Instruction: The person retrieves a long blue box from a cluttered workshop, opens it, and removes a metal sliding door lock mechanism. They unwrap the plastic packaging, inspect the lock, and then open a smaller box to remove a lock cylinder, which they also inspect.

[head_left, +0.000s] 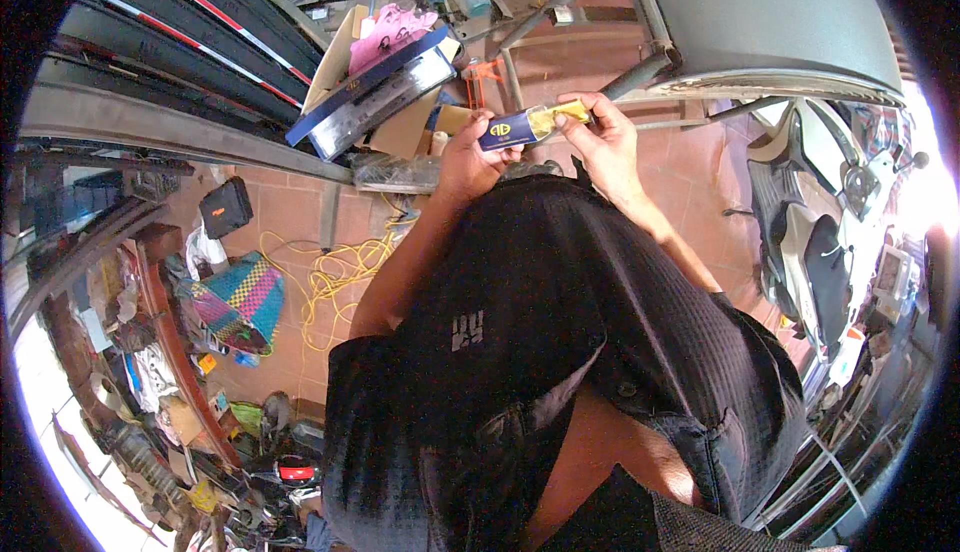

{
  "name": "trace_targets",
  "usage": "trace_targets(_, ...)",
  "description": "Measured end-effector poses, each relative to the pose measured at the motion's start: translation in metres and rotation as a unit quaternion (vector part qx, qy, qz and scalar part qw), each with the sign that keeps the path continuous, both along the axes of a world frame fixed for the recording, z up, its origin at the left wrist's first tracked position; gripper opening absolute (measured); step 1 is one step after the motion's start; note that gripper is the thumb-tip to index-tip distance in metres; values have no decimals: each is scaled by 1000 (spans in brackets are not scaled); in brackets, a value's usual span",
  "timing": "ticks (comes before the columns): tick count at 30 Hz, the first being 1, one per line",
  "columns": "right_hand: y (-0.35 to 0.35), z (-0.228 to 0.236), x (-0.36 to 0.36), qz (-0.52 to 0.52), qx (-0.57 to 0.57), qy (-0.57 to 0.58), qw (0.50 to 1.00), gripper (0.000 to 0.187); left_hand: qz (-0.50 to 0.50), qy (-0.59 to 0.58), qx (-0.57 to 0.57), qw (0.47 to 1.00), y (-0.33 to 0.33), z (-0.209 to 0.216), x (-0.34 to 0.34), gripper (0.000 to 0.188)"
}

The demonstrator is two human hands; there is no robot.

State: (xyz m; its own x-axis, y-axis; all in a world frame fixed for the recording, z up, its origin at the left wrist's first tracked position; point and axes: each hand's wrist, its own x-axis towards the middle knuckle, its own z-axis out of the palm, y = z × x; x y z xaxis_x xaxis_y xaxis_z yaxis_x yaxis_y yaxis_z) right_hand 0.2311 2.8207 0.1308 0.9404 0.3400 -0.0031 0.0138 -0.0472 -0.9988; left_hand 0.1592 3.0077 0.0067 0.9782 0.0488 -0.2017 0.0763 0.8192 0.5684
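Note:
My left hand (474, 157) is closed around one end of a small dark blue cardboard box (510, 132) with a yellow emblem. At the box's right end a yellowish, shiny piece (562, 115) sticks out, and my right hand (606, 144) pinches it between thumb and fingers. Whether this piece is the box's flap or a packet inside it, I cannot tell. Both hands are raised in front of my black shirt (520, 282), close together. What lies inside the box is hidden.
Left of my hands stands a long dark blue box (380, 87) with a pink bag (392, 37). A yellow cable (335, 272) lies coiled on the tiled floor. A grey metal-framed panel (780, 22) is at the upper right, a motorbike (825, 222) at the right. Clutter lines the left side.

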Motion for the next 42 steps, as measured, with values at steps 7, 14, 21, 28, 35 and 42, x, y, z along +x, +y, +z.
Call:
trace_targets(7,-10,17,14,115,30,214,970,36,11,23,54,998,6,12,0,22)
trace_targets(14,-20,8,34,177,-28,222,958,31,-1,0,129,992,13,7,11,18)
trace_targets(21,-18,12,29,81,-261,-236,932,24,48,-15,209,977,11,24,14,16)
trace_targets(28,2,25,20,90,-349,-342,868,22,98,58,103,988,4,44,24,20)
trace_targets(35,10,19,27,62,-349,-332,874,15,99,34,16,994,6,46,29,17)
trace_targets(42,14,19,32,31,-318,-431,844,16,78,-8,-82,994,6,32,30,24)
